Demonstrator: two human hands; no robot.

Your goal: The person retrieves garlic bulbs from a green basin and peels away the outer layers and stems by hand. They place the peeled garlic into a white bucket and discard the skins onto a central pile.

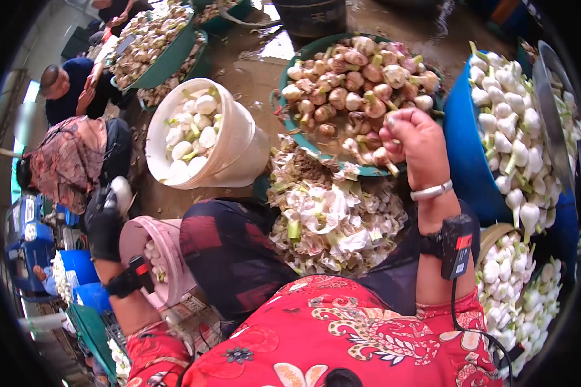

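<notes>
My left hand point(104, 226), in a black glove, is closed around a white garlic bulb point(121, 195), out at the left above a pink bucket point(130, 248). With fingers curled into a pinch, my bare right hand point(419, 145) hangs over the near right rim of a green basin point(297, 137). Unpeeled garlic bulbs point(355, 80) with brownish skins fill that basin, and a few lie just below my right fingertips. Whatever those fingertips hold, if anything, I cannot make out. Stripped garlic skins point(332, 216) are heaped between my knees.
A white bucket point(239, 158) with peeled bulbs tilts left of the basin. At right, a blue tub point(461, 148) is piled with white garlic, with more bulbs point(503, 277) below. Two people, one in a patterned shirt point(71, 158), sit at left near another heaped green basin point(164, 71).
</notes>
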